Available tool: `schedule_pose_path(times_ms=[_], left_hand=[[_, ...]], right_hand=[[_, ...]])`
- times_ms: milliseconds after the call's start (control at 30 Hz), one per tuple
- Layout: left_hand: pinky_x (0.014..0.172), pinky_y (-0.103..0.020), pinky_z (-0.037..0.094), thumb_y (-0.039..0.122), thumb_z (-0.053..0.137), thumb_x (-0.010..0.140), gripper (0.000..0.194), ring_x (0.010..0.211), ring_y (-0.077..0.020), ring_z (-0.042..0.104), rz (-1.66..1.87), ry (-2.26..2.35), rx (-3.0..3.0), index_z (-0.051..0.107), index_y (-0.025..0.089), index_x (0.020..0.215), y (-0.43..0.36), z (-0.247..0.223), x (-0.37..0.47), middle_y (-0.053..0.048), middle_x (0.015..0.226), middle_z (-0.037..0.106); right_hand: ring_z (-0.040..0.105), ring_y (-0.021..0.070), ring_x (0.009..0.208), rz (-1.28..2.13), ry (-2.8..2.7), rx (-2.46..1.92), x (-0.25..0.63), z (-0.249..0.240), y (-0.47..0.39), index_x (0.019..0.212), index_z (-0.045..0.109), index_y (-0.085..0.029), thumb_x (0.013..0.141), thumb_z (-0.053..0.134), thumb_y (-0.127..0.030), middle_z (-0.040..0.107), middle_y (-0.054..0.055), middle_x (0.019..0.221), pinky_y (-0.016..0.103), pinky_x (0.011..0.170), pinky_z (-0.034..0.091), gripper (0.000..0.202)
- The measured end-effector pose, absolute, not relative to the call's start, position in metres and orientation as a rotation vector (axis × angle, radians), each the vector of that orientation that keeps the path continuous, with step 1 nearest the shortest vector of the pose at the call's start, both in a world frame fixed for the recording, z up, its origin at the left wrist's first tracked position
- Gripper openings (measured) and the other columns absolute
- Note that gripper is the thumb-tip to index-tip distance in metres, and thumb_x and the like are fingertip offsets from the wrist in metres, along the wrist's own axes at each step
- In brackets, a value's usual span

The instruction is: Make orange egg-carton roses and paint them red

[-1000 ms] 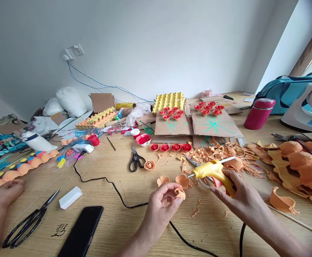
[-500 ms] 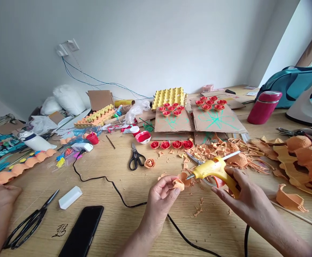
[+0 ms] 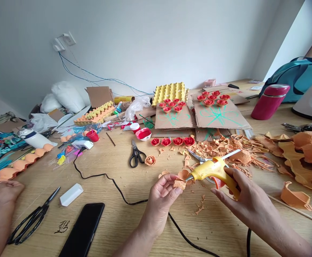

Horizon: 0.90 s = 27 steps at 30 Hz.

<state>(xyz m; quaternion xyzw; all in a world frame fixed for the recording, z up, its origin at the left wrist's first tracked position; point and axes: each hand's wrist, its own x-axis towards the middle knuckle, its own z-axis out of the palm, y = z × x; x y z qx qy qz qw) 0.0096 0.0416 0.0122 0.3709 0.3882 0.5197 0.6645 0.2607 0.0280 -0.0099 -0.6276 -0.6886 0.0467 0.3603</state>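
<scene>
My left hand (image 3: 159,200) pinches a small orange egg-carton piece (image 3: 179,184) between thumb and fingers, low over the table. My right hand (image 3: 248,200) is wrapped round the handle of a yellow hot glue gun (image 3: 209,170), with a white glue stick (image 3: 231,154) poking from its rear. The metal nozzle (image 3: 189,178) points left, right at the edge of the carton piece; whether it touches, I cannot tell. Just beyond are a loose orange cup piece (image 3: 184,174) and an unpainted orange paper rose (image 3: 150,160).
Red roses (image 3: 177,141) stand in a row, with more on cardboard sheets (image 3: 222,119). Carton scraps (image 3: 220,148), black scissors (image 3: 137,157), large scissors (image 3: 35,217), a phone (image 3: 83,228) and a cord (image 3: 118,194) surround my hands. Another person's hand (image 3: 9,192) holds a carton strip (image 3: 19,166) at left.
The carton piece has turned slightly in my left hand, and the glue gun's nozzle has come a little closer to it. The camera view has shifted slightly.
</scene>
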Motion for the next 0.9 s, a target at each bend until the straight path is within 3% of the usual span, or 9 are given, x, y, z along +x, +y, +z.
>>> schedule_pose_path(times_ms=[167, 300, 467, 733, 900], left_hand=[[0.091, -0.028, 0.053, 0.037, 0.098, 0.073, 0.040, 0.099, -0.0185, 0.070, 1.191, 0.882, 0.877, 0.077, 0.019, 0.101, 0.043, 0.011, 0.008, -0.006, 0.104, 0.077], [0.094, -0.028, 0.053, 0.039, 0.097, 0.074, 0.039, 0.100, -0.0180, 0.070, 1.180, 0.888, 0.911, 0.076, 0.020, 0.102, 0.044, 0.008, 0.007, -0.005, 0.104, 0.077], [0.095, -0.028, 0.053, 0.038, 0.093, 0.079, 0.035, 0.100, -0.0176, 0.070, 1.191, 0.888, 0.976, 0.075, 0.020, 0.103, 0.044, 0.008, 0.005, -0.004, 0.103, 0.075], [0.088, -0.031, 0.055, 0.012, 0.077, 0.083, 0.020, 0.092, -0.0206, 0.070, 1.327, 1.112, 1.590, 0.075, 0.022, 0.100, 0.037, 0.012, 0.012, -0.005, 0.098, 0.075], [0.078, -0.031, 0.051, 0.003, 0.071, 0.076, 0.025, 0.077, -0.0194, 0.065, 1.326, 1.385, 1.778, 0.074, 0.023, 0.092, 0.042, 0.011, 0.011, -0.003, 0.088, 0.076]], right_hand=[[0.072, 0.0258, 0.071, -0.054, -1.700, -1.699, 0.267, -0.009, 0.030, 0.118, 0.058, -0.023, 0.094, 0.055, -0.073, 0.073, 0.011, 0.097, 0.035, 0.059, 0.053, 0.055], [0.075, 0.0242, 0.072, 0.013, -1.748, -1.657, 0.265, -0.008, 0.028, 0.119, 0.056, -0.024, 0.097, 0.053, -0.072, 0.075, 0.009, 0.096, 0.033, 0.060, 0.056, 0.054], [0.075, 0.0287, 0.077, -0.273, -1.752, -1.731, 0.261, -0.004, 0.026, 0.121, 0.057, -0.021, 0.101, 0.040, -0.075, 0.074, 0.013, 0.101, 0.036, 0.057, 0.052, 0.060], [0.073, 0.0277, 0.074, -0.441, -1.882, -1.649, 0.253, 0.004, 0.016, 0.125, 0.054, -0.019, 0.105, 0.048, -0.054, 0.073, 0.015, 0.104, 0.036, 0.058, 0.048, 0.040], [0.074, 0.0306, 0.083, -0.310, -1.801, -1.685, 0.254, 0.003, 0.014, 0.123, 0.054, -0.025, 0.101, 0.053, -0.060, 0.073, 0.015, 0.110, 0.038, 0.062, 0.050, 0.042]])
